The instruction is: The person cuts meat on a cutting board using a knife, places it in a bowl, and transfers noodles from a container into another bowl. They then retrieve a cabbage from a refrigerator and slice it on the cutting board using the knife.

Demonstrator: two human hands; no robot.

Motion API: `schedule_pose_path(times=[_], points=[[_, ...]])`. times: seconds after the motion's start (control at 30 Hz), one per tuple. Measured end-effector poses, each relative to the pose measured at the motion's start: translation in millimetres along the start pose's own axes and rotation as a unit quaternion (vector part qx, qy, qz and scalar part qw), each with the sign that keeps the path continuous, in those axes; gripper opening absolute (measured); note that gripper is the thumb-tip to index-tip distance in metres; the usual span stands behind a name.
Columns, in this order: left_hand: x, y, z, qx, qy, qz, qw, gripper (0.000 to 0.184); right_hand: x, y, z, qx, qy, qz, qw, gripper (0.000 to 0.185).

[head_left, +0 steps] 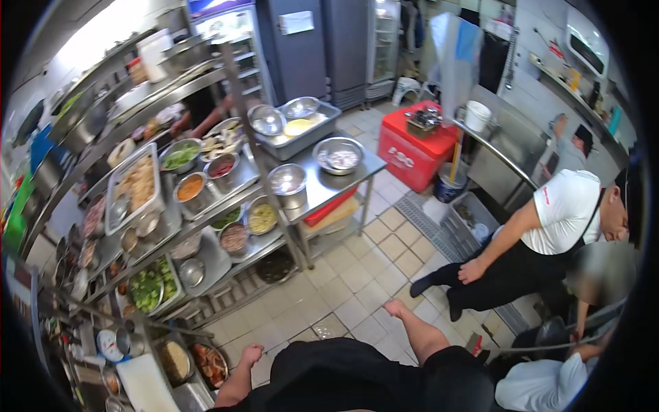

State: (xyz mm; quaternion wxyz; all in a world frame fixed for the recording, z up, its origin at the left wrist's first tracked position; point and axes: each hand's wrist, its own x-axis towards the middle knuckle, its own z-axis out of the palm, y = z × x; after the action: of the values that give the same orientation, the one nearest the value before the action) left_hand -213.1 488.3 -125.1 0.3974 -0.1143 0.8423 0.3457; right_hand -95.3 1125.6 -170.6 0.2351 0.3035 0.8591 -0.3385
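My left hand (252,354) hangs low over the tiled floor, its fingers curled in and nothing seen in it. Out to the right, my right hand (395,308) is also curled above the tiles, touching nothing; no object shows in it. Between the two arms is my dark clothing (329,374). Nearest to my left hand is a pan of reddish food (209,364) on the lower left, beside a pot of pale grains (175,361) and a white board (145,383).
Metal shelves (206,218) with food trays fill the left. Behind stand a steel table (329,189) and a red cooler (412,154). A person in a white shirt (566,209) stands at right, with others nearby. A floor drain (429,223) crosses the tiles.
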Motion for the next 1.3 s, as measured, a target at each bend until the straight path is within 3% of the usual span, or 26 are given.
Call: schedule_pose_path(times=[0.07, 0.13, 0.23, 0.33, 0.4, 0.43, 0.5, 0.53, 0.57, 0.6, 0.63, 0.67, 0.73, 0.77, 0.87, 0.97, 1.0, 1.07, 1.2, 1.27, 1.3], points=[[22.7, 60.9, 13.8, 0.054, -0.023, 0.028, 0.998, 0.021, -1.9, -31.0, -40.2, -0.040, -0.018, -0.058, 0.997, 0.045], [53.1, 118.0, 21.7, 0.117, -0.053, 0.045, 0.991, 0.022, -13.1, -74.9, -84.3, 0.020, -0.026, -0.009, 0.999, 0.044], [103.3, 202.7, 38.0, 0.204, -0.094, 0.047, 0.973, 0.025, 2.8, -88.5, -128.4, 0.126, 0.082, -0.013, 0.989, 0.046], [159.4, 280.2, 59.3, 0.255, -0.094, 0.089, 0.958, 0.030, 29.5, -72.9, -187.0, 0.146, 0.095, -0.001, 0.985, 0.046], [201.7, 314.5, 76.9, 0.276, -0.100, 0.156, 0.943, 0.034, 56.2, -30.1, -198.6, 0.118, 0.181, 0.005, 0.976, 0.041], [208.1, 334.1, 88.3, 0.254, -0.111, 0.121, 0.953, 0.035, 63.5, -2.6, -196.4, 0.103, 0.223, 0.010, 0.969, 0.038], [218.2, 384.1, 113.2, 0.213, -0.128, 0.053, 0.967, 0.038, 51.7, 28.1, -190.5, 0.070, 0.207, 0.151, 0.964, 0.031], [223.2, 412.6, 125.4, 0.258, -0.164, 0.080, 0.949, 0.039, 61.4, 72.9, -163.3, -0.035, 0.172, 0.134, 0.975, 0.029], [229.4, 440.5, 138.7, 0.300, -0.199, 0.106, 0.927, 0.040, 52.6, 97.5, -157.8, -0.061, -0.029, 0.098, 0.993, 0.035], [236.6, 470.0, 153.7, 0.341, -0.230, 0.134, 0.902, 0.041, 33.1, 81.5, -164.2, 0.056, -0.100, 0.229, 0.967, 0.039], [242.9, 501.8, 172.0, 0.372, -0.235, 0.194, 0.877, 0.041, 19.4, 88.7, -155.2, 0.023, -0.147, 0.187, 0.971, 0.037], [249.0, 533.8, 192.7, 0.401, -0.237, 0.253, 0.848, 0.041, 10.8, 89.9, -146.6, 0.128, -0.148, 0.270, 0.943, 0.037], [250.8, 605.6, 224.9, 0.383, -0.263, 0.395, 0.792, 0.041, 1.7, 128.9, -100.4, 0.146, -0.076, 0.249, 0.955, 0.040], [246.6, 645.7, 240.1, 0.388, -0.267, 0.413, 0.779, 0.041, -9.9, 122.7, -102.5, 0.156, -0.072, 0.254, 0.952, 0.039], [229.0, 766.8, 279.1, 0.333, -0.307, 0.469, 0.758, 0.038, 16.5, 108.4, -152.9, 0.158, -0.065, 0.245, 0.954, 0.038], [216.5, 888.5, 303.2, 0.258, -0.282, 0.556, 0.738, 0.029, 82.3, 125.4, -216.5, 0.138, -0.039, 0.210, 0.967, 0.036], [259.8, 914.9, 333.6, 0.248, -0.303, 0.547, 0.740, 0.027, 100.9, 123.7, -245.8, 0.128, -0.039, 0.196, 0.971, 0.036], [267.5, 989.7, 326.8, 0.155, -0.170, 0.667, 0.708, 0.025, 152.6, 131.3, -300.3, 0.105, -0.035, 0.163, 0.980, 0.035], [369.3, 1092.4, 319.0, 0.225, -0.068, 0.589, 0.773, 0.025, 223.3, 180.6, -392.1, 0.065, -0.026, 0.117, 0.991, 0.033], [402.7, 1109.6, 298.1, 0.273, -0.026, 0.428, 0.861, 0.026, 244.2, 205.9, -425.6, 0.022, -0.036, 0.071, 0.997, 0.032], [408.4, 1112.7, 283.9, 0.309, 0.003, 0.374, 0.874, 0.027, 258.6, 222.1, -439.9, -0.002, -0.041, 0.044, 0.998, 0.031]])
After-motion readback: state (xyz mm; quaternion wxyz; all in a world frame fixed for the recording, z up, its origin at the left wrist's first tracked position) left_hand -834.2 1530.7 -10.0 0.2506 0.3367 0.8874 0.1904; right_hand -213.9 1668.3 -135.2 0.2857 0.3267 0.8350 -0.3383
